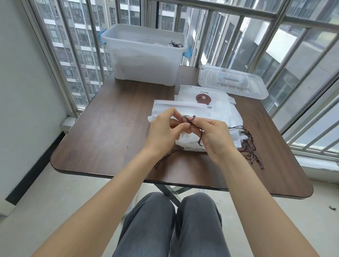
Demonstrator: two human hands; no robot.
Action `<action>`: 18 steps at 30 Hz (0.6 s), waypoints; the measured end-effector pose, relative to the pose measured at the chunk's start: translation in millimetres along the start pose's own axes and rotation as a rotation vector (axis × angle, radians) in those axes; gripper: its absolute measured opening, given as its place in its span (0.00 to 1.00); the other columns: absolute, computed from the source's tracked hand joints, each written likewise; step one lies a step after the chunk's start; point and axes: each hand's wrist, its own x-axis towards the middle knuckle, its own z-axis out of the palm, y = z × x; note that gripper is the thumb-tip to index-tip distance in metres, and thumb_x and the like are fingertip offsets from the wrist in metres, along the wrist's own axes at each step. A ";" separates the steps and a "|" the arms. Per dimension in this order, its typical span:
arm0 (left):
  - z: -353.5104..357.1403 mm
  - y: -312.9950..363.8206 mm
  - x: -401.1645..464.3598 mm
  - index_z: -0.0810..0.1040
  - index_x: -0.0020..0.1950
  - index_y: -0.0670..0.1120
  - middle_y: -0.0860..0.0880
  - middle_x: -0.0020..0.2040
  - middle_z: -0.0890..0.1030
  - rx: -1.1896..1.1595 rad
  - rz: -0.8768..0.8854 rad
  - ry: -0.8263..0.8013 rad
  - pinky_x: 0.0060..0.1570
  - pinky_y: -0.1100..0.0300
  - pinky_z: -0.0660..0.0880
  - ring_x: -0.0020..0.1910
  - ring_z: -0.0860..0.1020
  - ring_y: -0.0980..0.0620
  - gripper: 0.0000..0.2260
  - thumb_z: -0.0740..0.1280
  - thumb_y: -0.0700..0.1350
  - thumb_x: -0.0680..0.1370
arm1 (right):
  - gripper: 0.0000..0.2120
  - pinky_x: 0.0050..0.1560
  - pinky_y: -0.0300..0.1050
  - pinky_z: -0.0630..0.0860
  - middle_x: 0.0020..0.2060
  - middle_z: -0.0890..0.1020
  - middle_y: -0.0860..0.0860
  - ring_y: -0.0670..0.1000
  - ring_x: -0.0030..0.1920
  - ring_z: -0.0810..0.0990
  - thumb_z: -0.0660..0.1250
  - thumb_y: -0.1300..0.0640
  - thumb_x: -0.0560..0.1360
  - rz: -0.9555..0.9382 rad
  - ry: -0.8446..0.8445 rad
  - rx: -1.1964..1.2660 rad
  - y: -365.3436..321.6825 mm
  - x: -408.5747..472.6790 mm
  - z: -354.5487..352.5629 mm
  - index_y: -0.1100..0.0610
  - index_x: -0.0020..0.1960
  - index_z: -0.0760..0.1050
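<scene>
left hand [165, 126]: raised over the front of the white bags, fingers curled, thumb and fingertips pinching one end of the dark cord [189, 120].
right hand [212, 135]: just beside the left, fingers curled, pinching the same dark cord from the other side; a strand hangs down past its palm.
dark cord: held between both hands, looped and crossed at the fingertips, above the white bags near the middle of the table [108, 136].
white bags [205, 110]: a loose stack of flat white drawstring bags lying on the table under the hands; the top rear one shows a round brown print [203, 98].
loose drawstrings [251, 147]: more dark cords trail from the stack's right edge onto the table, tassel ends spread; another strand [164, 157] lies by the left wrist.
storage box [143, 53]: clear plastic tub with blue latches at the table's far edge, a few dark cords inside.
lid [233, 81]: clear, lying flat to the right of the storage box, behind the white bags.
</scene>
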 end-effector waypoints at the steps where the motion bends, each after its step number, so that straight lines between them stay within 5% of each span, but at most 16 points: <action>1: 0.1 0.1 0.1 0.69 0.40 0.47 0.49 0.35 0.84 -0.001 -0.016 0.012 0.31 0.64 0.71 0.26 0.72 0.55 0.10 0.70 0.39 0.74 | 0.09 0.55 0.41 0.74 0.37 0.82 0.56 0.49 0.40 0.79 0.63 0.68 0.74 0.010 0.001 -0.001 -1.0 -0.2 -0.5 0.63 0.39 0.80; 5: -1.2 0.3 1.0 0.65 0.45 0.47 0.48 0.36 0.84 -0.023 -0.051 0.007 0.33 0.63 0.71 0.33 0.76 0.50 0.13 0.70 0.41 0.74 | 0.06 0.57 0.39 0.73 0.38 0.84 0.54 0.49 0.45 0.82 0.70 0.60 0.72 0.007 -0.079 -0.096 -2.8 -4.1 -2.9 0.60 0.37 0.83; 8: -0.9 2.8 -1.0 0.64 0.48 0.47 0.50 0.35 0.84 0.011 -0.031 -0.016 0.34 0.66 0.72 0.35 0.78 0.54 0.13 0.70 0.42 0.75 | 0.07 0.48 0.31 0.74 0.34 0.84 0.51 0.43 0.39 0.82 0.71 0.57 0.72 -0.028 0.021 -0.195 -0.3 -4.2 -2.0 0.61 0.39 0.82; 11: -1.6 1.6 -0.7 0.64 0.45 0.47 0.51 0.35 0.83 -0.017 -0.050 -0.040 0.33 0.67 0.72 0.30 0.75 0.58 0.13 0.70 0.40 0.75 | 0.07 0.46 0.35 0.76 0.31 0.83 0.50 0.44 0.35 0.81 0.67 0.63 0.74 0.006 0.083 -0.052 0.3 0.6 -0.1 0.61 0.39 0.81; 15: -6.8 -3.1 3.0 0.66 0.46 0.46 0.51 0.36 0.83 -0.122 -0.129 -0.089 0.34 0.64 0.70 0.30 0.71 0.52 0.11 0.68 0.37 0.75 | 0.09 0.34 0.29 0.75 0.29 0.82 0.51 0.43 0.31 0.80 0.61 0.67 0.76 0.094 -0.003 0.296 1.2 -0.1 -4.1 0.66 0.41 0.78; 18: -9.4 -4.2 5.2 0.67 0.46 0.46 0.53 0.34 0.83 -0.158 -0.148 -0.083 0.35 0.63 0.70 0.33 0.73 0.50 0.10 0.68 0.36 0.75 | 0.11 0.38 0.29 0.76 0.32 0.83 0.51 0.43 0.35 0.81 0.61 0.67 0.76 0.082 -0.071 0.259 0.4 -0.7 -10.0 0.63 0.39 0.80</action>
